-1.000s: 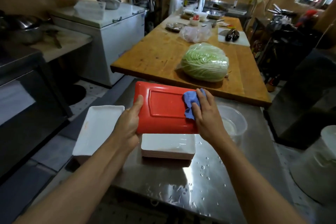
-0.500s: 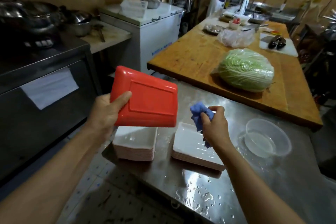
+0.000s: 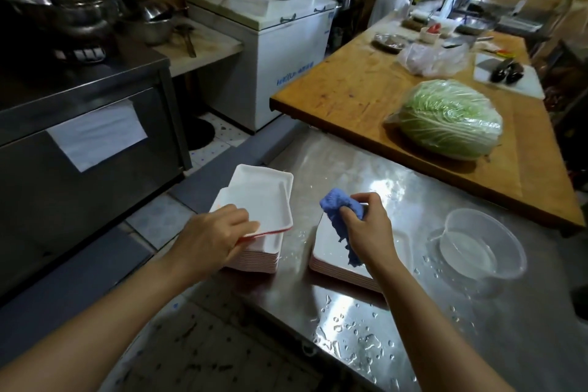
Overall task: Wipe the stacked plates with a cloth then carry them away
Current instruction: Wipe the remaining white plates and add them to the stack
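Left hand (image 3: 213,235) grips near edge of white rectangular plate with red underside (image 3: 261,200), set askew atop left stack of white plates (image 3: 259,256). Right hand (image 3: 366,229) clutches crumpled blue cloth (image 3: 341,216) over right, lower plate stack (image 3: 331,256), possibly touching it. Both stacks on wet steel table (image 3: 397,321), clear plastic bowl (image 3: 480,243) nearby.

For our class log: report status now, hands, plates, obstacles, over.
Left hand grips top plate on left stack. Right hand holds blue cloth over right stack. Nothing blocking.

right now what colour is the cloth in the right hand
Blue, shown in the head view: cloth.
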Tool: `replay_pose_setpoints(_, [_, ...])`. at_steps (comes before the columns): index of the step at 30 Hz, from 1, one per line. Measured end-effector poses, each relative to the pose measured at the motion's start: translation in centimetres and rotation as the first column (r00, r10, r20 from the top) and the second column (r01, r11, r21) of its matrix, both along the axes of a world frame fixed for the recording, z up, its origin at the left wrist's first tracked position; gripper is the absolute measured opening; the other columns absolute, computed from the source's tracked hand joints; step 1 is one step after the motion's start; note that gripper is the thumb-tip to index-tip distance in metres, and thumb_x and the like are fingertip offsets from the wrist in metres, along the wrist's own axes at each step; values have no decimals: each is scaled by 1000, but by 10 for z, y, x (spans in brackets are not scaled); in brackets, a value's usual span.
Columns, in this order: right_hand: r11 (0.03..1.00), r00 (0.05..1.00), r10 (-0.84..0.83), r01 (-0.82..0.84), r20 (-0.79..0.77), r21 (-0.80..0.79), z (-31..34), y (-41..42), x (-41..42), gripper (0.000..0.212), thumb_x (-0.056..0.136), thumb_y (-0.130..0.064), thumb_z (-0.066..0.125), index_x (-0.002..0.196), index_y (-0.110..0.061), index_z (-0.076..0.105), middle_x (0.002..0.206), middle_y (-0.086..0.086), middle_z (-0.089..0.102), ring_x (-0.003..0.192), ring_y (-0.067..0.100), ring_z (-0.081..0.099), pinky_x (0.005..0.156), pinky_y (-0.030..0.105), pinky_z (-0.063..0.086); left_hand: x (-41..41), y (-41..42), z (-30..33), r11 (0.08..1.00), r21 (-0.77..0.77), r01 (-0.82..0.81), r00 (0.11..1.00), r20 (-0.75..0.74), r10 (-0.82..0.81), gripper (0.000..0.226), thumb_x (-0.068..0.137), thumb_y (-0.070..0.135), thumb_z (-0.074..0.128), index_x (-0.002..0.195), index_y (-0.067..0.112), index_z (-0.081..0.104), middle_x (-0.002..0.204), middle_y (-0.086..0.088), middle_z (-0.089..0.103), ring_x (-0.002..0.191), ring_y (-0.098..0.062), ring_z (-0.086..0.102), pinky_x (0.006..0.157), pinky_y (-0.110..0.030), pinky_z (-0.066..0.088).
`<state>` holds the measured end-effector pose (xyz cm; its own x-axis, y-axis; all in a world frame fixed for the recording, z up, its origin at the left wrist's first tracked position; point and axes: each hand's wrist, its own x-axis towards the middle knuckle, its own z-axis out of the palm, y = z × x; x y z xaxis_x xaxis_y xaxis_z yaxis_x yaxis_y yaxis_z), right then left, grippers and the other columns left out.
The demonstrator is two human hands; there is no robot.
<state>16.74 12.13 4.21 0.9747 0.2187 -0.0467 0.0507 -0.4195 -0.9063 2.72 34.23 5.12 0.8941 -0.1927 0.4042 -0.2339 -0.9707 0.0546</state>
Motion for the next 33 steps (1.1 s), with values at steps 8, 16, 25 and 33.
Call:
replay_pose_setpoints(8, [1000,999,-18,19,-29,7,-5,-4,-2,13,90,-22,53,101,-21,48,84,3,59,37,11,55,33,28,45,-3,2,-32,989,136,51,999,-24,-49,23,78,14,51,86,8,71,72,-6,63,57,-24,59,36,-26,44])
replay_pose_setpoints(16, [999,999,-39,38,-28,-21,-8,-12,-1,13,91,-22,55,101,-22,47,86,-1,57,46,16,58,35,30,49,5,10,-56,994,103,-38,993,-107,49,47,45,8,91,88,9,72,79,-7,65,63,-24,61,40,-27,44])
replay_pose_setpoints(25, [994,993,-105,105,-55,-1,-20,-24,7,15,87,-21,58,99,-24,49,86,1,58,36,8,54,31,25,44,22,20,-66,998,69,-14,974,-224,29,56,48,35,92,94,10,70,89,-9,64,70,-25,63,43,-29,50])
replay_pose_setpoints(33, [985,982,-172,173,-80,15,-23,-43,16,15,86,-21,58,99,-24,50,85,1,59,35,11,53,32,27,44,48,-14,-54,980,50,-194,969,-145,200,48,80,55,61,80,8,72,90,-10,64,75,-27,60,50,-32,46])
